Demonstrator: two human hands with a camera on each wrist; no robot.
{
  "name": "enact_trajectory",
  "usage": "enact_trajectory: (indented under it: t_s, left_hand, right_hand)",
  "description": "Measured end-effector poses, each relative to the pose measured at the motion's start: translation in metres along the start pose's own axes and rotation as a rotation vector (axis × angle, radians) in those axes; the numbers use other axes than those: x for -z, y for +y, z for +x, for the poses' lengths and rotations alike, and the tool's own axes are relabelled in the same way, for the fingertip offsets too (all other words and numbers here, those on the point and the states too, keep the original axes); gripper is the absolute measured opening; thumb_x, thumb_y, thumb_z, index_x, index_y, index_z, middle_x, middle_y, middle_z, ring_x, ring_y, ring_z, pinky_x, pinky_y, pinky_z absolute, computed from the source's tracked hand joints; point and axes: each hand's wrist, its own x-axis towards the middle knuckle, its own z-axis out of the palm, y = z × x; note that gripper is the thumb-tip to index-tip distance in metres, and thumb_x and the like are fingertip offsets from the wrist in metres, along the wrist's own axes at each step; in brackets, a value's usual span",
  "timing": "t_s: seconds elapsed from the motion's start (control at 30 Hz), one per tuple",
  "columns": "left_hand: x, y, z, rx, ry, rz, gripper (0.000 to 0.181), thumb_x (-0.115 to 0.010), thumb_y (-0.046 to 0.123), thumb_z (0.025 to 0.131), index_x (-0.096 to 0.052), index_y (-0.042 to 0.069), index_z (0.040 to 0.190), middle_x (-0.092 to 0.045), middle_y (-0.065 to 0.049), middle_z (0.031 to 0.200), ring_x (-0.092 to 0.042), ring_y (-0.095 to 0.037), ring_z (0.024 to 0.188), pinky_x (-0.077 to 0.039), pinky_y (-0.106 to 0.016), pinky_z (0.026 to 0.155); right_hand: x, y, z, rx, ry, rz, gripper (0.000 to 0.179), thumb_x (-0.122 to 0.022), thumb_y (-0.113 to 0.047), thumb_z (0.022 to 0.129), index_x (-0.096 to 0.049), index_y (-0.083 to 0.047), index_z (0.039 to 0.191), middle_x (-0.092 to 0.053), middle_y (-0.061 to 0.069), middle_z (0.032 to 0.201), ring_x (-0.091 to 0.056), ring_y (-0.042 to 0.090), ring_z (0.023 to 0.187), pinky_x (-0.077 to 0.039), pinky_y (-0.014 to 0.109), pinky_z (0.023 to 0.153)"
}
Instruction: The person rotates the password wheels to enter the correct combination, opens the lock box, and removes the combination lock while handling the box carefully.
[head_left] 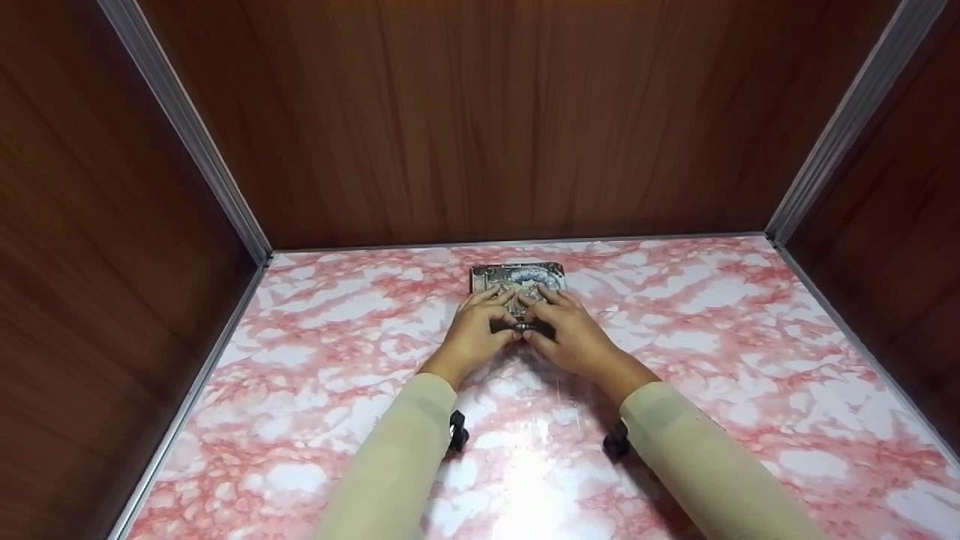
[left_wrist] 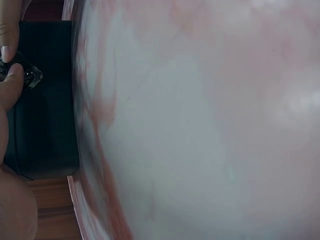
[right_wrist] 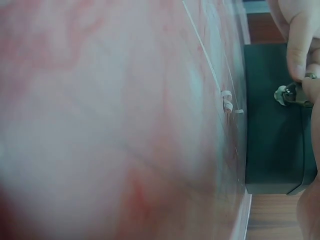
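Dark green box (left_wrist: 47, 125) under both hands, toward the back of a red-and-white marbled tabletop (head_left: 285, 450).
Left hand (head_left: 478, 328) and right hand (head_left: 574, 334) side by side, fingers partly spread and gently bent over the patterned lid (head_left: 499, 274), thumbs close together at a metal clasp (left_wrist: 34, 76) on the side facing the person; firm pinch or mere touch at the clasp, impossible to tell. Clasp partly covered by fingers in both wrist views. Box upright, lid down, roughly midway between the side panels and near the brown wood-grain back panel (head_left: 480, 120). Pale sleeves (head_left: 405, 450) reaching almost to the hands, with a small black device (head_left: 457, 433) at each wrist. Thin pale strip (right_wrist: 227, 104), curled at one end, near the box in the right wrist view.
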Motion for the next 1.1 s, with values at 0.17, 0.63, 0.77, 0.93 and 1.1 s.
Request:
enact_trajectory:
  t_s: [0.17, 0.63, 0.77, 0.93, 1.1]
  left_hand:
    - [0.000, 0.001, 0.001, 0.007, 0.000, 0.003, 0.010, -0.087, 0.015, 0.096, -0.087, 0.017, 0.106, -0.057, 0.005, 0.172, -0.040, -0.026, 0.171, -0.016, -0.054, 0.147]
    - [-0.001, 0.002, 0.000, 0.015, 0.002, 0.014, 0.009, -0.088, 0.015, 0.096, -0.087, 0.017, 0.105, -0.058, 0.007, 0.172, -0.041, -0.024, 0.171, -0.018, -0.052, 0.147]
    - [0.000, 0.003, 0.000, 0.025, 0.005, -0.004, 0.009, -0.088, 0.015, 0.096, -0.087, 0.018, 0.104, -0.057, 0.008, 0.172, -0.040, -0.025, 0.171, -0.019, -0.055, 0.147]
    - [-0.001, 0.002, -0.001, 0.028, 0.004, -0.003, 0.009, -0.088, 0.016, 0.096, -0.087, 0.017, 0.104, -0.056, 0.009, 0.173, -0.039, -0.025, 0.172, -0.019, -0.055, 0.147]
    - [-0.001, 0.002, 0.001, 0.035, 0.007, 0.008, 0.008, -0.089, 0.017, 0.096, -0.087, 0.018, 0.104, -0.057, 0.010, 0.172, -0.038, -0.025, 0.172, -0.020, -0.055, 0.146]
  right_hand:
    - [0.001, -0.001, 0.000, -0.001, 0.000, 0.005, 0.024, -0.081, -0.021, 0.104, -0.078, -0.013, 0.126, -0.063, 0.006, 0.168, -0.045, 0.048, 0.166, -0.024, 0.074, 0.140]
    - [0.009, -0.005, 0.002, -0.054, -0.060, -0.012, 0.022, -0.082, -0.025, 0.103, -0.075, -0.014, 0.121, -0.059, 0.003, 0.171, -0.045, 0.046, 0.166, -0.026, 0.073, 0.140]
    - [0.012, -0.005, 0.004, -0.076, -0.083, -0.012, 0.021, -0.082, -0.026, 0.104, -0.074, -0.016, 0.120, -0.059, 0.001, 0.171, -0.045, 0.046, 0.167, -0.029, 0.072, 0.140]
    - [0.013, -0.006, 0.006, -0.067, -0.104, -0.014, 0.019, -0.082, -0.026, 0.105, -0.076, -0.017, 0.120, -0.058, 0.003, 0.172, -0.043, 0.046, 0.168, -0.026, 0.073, 0.140]
    - [0.012, -0.005, 0.005, -0.061, -0.094, -0.019, 0.020, -0.082, -0.026, 0.105, -0.078, -0.018, 0.123, -0.058, 0.005, 0.172, -0.042, 0.047, 0.167, -0.024, 0.075, 0.140]
